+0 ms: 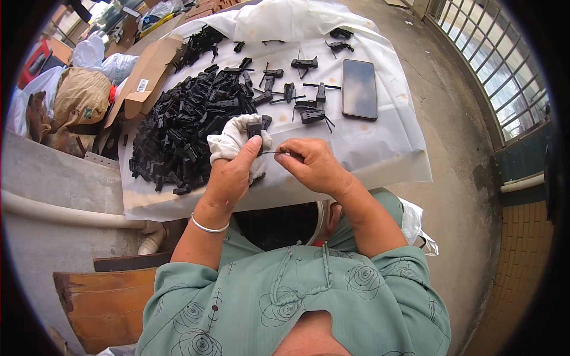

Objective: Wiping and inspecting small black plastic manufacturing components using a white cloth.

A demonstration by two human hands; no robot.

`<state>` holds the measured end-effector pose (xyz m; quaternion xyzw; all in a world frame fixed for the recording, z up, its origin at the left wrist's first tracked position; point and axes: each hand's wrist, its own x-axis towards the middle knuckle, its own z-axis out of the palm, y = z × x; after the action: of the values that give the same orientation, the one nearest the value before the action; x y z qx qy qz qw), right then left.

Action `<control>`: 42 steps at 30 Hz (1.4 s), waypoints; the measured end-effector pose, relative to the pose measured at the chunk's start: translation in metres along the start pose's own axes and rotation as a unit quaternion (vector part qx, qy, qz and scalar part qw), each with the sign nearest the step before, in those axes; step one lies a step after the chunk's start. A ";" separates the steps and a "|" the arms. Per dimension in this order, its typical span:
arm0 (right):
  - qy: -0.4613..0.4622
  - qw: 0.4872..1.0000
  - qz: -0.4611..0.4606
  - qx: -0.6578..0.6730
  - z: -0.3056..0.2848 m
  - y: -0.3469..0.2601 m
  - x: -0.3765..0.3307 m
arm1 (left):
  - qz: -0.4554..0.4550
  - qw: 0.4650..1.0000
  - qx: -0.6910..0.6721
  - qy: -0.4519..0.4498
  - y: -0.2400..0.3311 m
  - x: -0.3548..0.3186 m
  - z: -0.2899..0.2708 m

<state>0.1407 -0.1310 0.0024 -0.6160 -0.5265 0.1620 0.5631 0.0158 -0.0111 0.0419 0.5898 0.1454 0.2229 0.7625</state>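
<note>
My left hand (233,173) is closed around a small black plastic part (254,129), with its thumb pressed along the front. A bunched white cloth (225,142) lies against that hand and partly hides the part. Just to the right, my right hand (314,163) pinches a thin dark rod-like piece (271,152), whose left end reaches to the fingers of my left hand. Whether it joins the black part cannot be made out. Beyond my left hand rises a large heap of black plastic parts (187,121). Several similar pieces with thin legs, one of them a black part (320,93), lie apart on the right.
A white plastic sheet (392,151) covers the table. On its right lies a dark phone (360,89). An opened cardboard box (148,74) stands left of the heap, near stuffed bags (80,98). A pale pipe (71,210) runs along the wall at lower left.
</note>
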 end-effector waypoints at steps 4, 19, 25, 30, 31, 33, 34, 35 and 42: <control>0.054 0.993 -0.108 0.009 -0.006 0.003 0.002 | -0.027 0.988 0.152 -0.011 0.003 -0.004 0.006; -0.051 0.994 0.008 0.091 -0.003 -0.006 0.001 | 0.019 0.967 0.246 -0.055 0.000 -0.005 0.006; -0.081 0.985 0.049 0.144 0.003 -0.002 0.001 | 0.016 0.941 0.331 -0.063 0.003 -0.004 0.016; -0.093 0.971 0.071 0.209 0.004 -0.003 0.001 | 0.059 0.922 0.373 -0.081 0.001 -0.003 0.011; -0.092 0.971 0.071 0.208 0.007 -0.003 0.000 | 0.054 0.902 0.420 -0.084 0.003 -0.004 0.011; -0.038 0.976 0.069 0.201 0.017 -0.004 -0.001 | 0.100 0.895 0.426 -0.081 0.003 -0.004 0.013; -0.036 0.977 0.070 0.200 0.018 -0.004 -0.002 | 0.146 0.887 0.432 -0.078 0.003 -0.004 0.013; -0.038 0.976 0.077 0.198 0.019 -0.004 -0.002 | 0.147 0.887 0.431 -0.080 0.004 -0.004 0.013; 0.143 0.937 0.083 -0.308 -0.035 0.003 0.007 | 0.291 0.727 0.621 0.032 0.033 0.017 -0.024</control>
<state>0.1723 -0.1431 0.0133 -0.8177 -0.4110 -0.0521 0.3996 0.0131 0.0243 0.0682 0.9375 0.0970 0.3124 0.1187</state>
